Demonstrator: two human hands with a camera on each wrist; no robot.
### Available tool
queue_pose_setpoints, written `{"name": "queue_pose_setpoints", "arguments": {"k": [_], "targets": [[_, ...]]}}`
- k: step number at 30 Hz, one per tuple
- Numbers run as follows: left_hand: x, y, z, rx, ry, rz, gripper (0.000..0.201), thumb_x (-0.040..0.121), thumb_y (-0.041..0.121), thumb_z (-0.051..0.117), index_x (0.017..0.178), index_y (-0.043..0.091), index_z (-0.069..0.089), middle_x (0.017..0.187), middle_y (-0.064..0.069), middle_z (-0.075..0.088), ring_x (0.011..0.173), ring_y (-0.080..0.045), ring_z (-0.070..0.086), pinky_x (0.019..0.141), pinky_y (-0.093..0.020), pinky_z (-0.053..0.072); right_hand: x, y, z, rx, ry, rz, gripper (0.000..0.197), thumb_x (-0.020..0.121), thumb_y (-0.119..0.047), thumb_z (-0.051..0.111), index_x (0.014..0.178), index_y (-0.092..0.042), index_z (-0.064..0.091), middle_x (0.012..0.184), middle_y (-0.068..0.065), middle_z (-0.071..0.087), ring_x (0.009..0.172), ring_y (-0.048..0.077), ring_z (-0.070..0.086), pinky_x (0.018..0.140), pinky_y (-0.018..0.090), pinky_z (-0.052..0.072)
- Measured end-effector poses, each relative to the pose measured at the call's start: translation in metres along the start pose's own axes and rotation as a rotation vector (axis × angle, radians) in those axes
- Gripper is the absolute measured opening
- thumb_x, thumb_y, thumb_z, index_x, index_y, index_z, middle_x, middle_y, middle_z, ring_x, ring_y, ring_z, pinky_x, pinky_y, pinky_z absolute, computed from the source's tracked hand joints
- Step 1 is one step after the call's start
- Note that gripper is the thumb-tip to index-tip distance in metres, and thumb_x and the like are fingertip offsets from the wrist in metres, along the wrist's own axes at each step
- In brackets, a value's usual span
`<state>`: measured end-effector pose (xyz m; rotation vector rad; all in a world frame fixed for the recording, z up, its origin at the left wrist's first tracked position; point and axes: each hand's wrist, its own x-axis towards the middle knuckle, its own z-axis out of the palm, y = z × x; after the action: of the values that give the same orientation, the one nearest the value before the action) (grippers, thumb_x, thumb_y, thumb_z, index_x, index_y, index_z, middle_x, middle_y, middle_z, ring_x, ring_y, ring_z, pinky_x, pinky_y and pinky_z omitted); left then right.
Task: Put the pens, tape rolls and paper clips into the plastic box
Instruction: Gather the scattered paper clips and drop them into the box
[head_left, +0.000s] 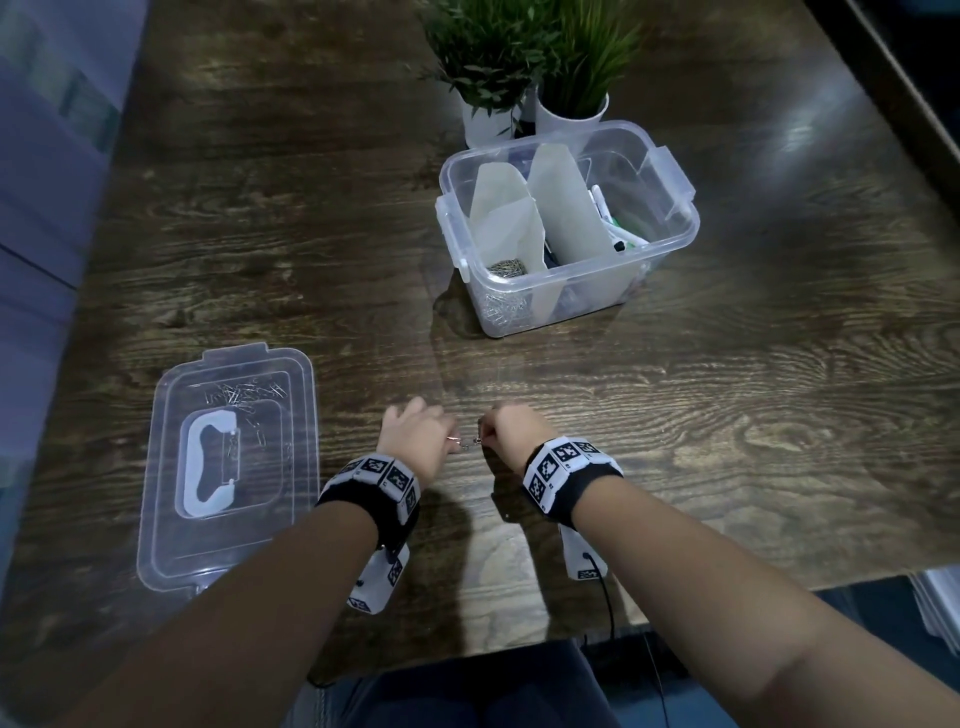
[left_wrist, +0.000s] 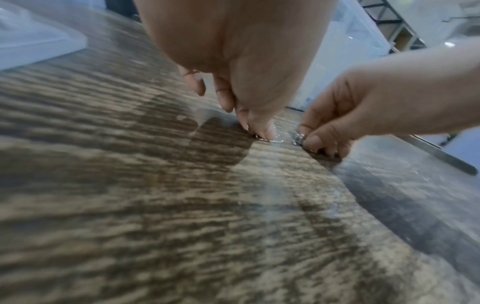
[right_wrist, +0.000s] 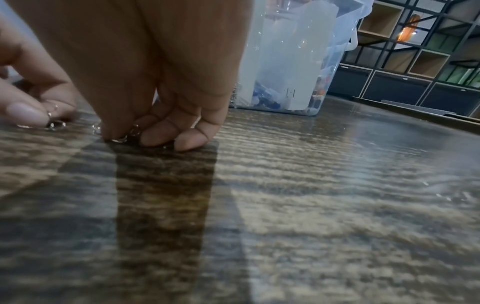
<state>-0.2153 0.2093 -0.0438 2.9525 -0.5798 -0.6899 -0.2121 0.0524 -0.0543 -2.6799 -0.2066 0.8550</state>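
Observation:
Low over the table's front middle, my left hand (head_left: 451, 441) and right hand (head_left: 484, 439) face each other, fingertips down on the wood. Each pinches small metal paper clips (head_left: 466, 443) lying between them. The left wrist view shows my left fingertips (left_wrist: 262, 131) pressing a clip (left_wrist: 271, 140), while the right hand (left_wrist: 311, 142) holds a small bunch. From the right wrist, curled fingers (right_wrist: 155, 135) close on clips (right_wrist: 130, 133). The clear plastic box (head_left: 587, 291) stands open farther back, split by paper dividers, with paper clips (head_left: 506, 267) front left and pens (head_left: 618, 228) on the right.
The box's clear lid (head_left: 171, 519) lies flat at the front left, with several loose paper clips (head_left: 244, 395) on it. Two potted plants (head_left: 524, 67) stand just behind the box. The dark wooden table (head_left: 727, 389) ends close to my body.

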Motion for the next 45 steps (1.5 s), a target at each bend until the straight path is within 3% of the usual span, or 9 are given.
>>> {"name": "queue_pose_setpoints", "arguments": {"k": [6, 13, 23, 27, 32, 35, 38, 41, 45], "targets": [[-0.01, -0.019, -0.018, -0.139, 0.172, -0.088, 0.019, 0.097, 0.04, 0.046, 0.097, 0.03, 0.063, 0.107, 0.012, 0.058, 0.109, -0.016, 0.041, 0.087, -0.036, 0.029, -0.006, 0.007, 0.0, -0.071, -0.067, -0.011, 0.018, 0.093, -0.012, 0.049, 0.086, -0.01, 0.066, 0.097, 0.013, 0.066, 0.086, 0.032, 0.064, 0.078, 0.036, 0.053], [0.023, 0.021, -0.12, -0.333, 0.787, 0.011, 0.011, 0.088, 0.037, 0.062, 0.086, 0.03, 0.069, 0.088, 0.014, 0.062, 0.098, -0.016, 0.046, 0.08, -0.032, 0.023, -0.032, 0.029, -0.022, -0.034, -0.09, 0.038, 0.025, 0.098, -0.026, 0.048, 0.091, -0.011, 0.067, 0.098, 0.012, 0.07, 0.087, 0.03, 0.064, 0.076, 0.034, 0.05], [0.073, 0.036, -0.151, -0.365, 0.535, -0.052, 0.033, 0.096, 0.042, 0.046, 0.12, 0.028, 0.064, 0.137, 0.0, 0.042, 0.128, -0.024, 0.028, 0.106, -0.044, 0.026, -0.066, 0.04, -0.146, 0.32, 0.428, -0.056, 0.011, 0.089, -0.02, 0.067, 0.089, -0.011, 0.073, 0.087, 0.001, 0.071, 0.077, 0.015, 0.062, 0.08, 0.028, 0.05], [0.064, 0.017, -0.14, -0.528, 0.581, -0.028, 0.031, 0.091, 0.04, 0.056, 0.117, 0.025, 0.063, 0.14, 0.001, 0.037, 0.131, -0.021, 0.032, 0.108, -0.044, 0.033, -0.046, 0.026, -0.189, 0.415, 0.542, -0.123, 0.009, 0.089, -0.019, 0.069, 0.091, -0.011, 0.074, 0.079, -0.003, 0.068, 0.071, 0.013, 0.058, 0.076, 0.027, 0.049], [0.049, -0.006, -0.123, -0.725, 0.545, 0.121, 0.042, 0.087, 0.048, 0.053, 0.123, 0.027, 0.058, 0.137, 0.012, 0.038, 0.127, -0.01, 0.044, 0.103, -0.043, 0.044, 0.004, 0.008, -0.203, 0.247, 0.531, -0.117, 0.019, 0.094, -0.03, 0.062, 0.105, -0.021, 0.074, 0.101, -0.003, 0.073, 0.088, 0.014, 0.064, 0.082, 0.027, 0.049], [0.032, -0.027, -0.118, -0.613, 0.571, -0.016, 0.034, 0.091, 0.041, 0.054, 0.122, 0.027, 0.059, 0.137, 0.009, 0.042, 0.125, -0.011, 0.045, 0.102, -0.042, 0.043, 0.02, -0.001, -0.197, 0.199, 0.543, -0.18, 0.025, 0.097, -0.028, 0.054, 0.113, -0.019, 0.071, 0.112, 0.0, 0.071, 0.104, 0.02, 0.063, 0.092, 0.032, 0.048], [0.005, -0.064, -0.103, -0.52, 0.608, -0.273, 0.03, 0.093, 0.041, 0.053, 0.116, 0.025, 0.064, 0.133, 0.002, 0.048, 0.122, -0.017, 0.047, 0.101, -0.041, 0.043, 0.022, -0.029, -0.193, 0.238, 0.627, -0.382, 0.023, 0.097, -0.024, 0.056, 0.111, -0.013, 0.071, 0.103, 0.002, 0.069, 0.087, 0.012, 0.056, 0.086, 0.024, 0.042], [-0.028, -0.115, -0.076, -0.454, 0.463, -0.548, 0.04, 0.094, 0.049, 0.046, 0.123, 0.024, 0.059, 0.135, -0.005, 0.046, 0.121, -0.026, 0.046, 0.097, -0.044, 0.044, 0.02, -0.069, -0.189, 0.276, 0.569, -0.522, 0.022, 0.097, -0.025, 0.057, 0.108, -0.013, 0.071, 0.092, -0.006, 0.06, 0.077, 0.002, 0.044, 0.077, 0.016, 0.033], [-0.074, -0.171, -0.034, -0.433, 0.223, -0.945, 0.061, 0.093, 0.059, 0.036, 0.137, 0.017, 0.04, 0.139, -0.018, 0.037, 0.126, -0.037, 0.037, 0.102, -0.051, 0.036, 0.028, -0.119, -0.16, 0.178, 0.306, -0.558, 0.032, 0.097, -0.036, 0.054, 0.121, -0.018, 0.065, 0.108, -0.007, 0.062, 0.096, 0.007, 0.052, 0.09, 0.025, 0.043]]}}
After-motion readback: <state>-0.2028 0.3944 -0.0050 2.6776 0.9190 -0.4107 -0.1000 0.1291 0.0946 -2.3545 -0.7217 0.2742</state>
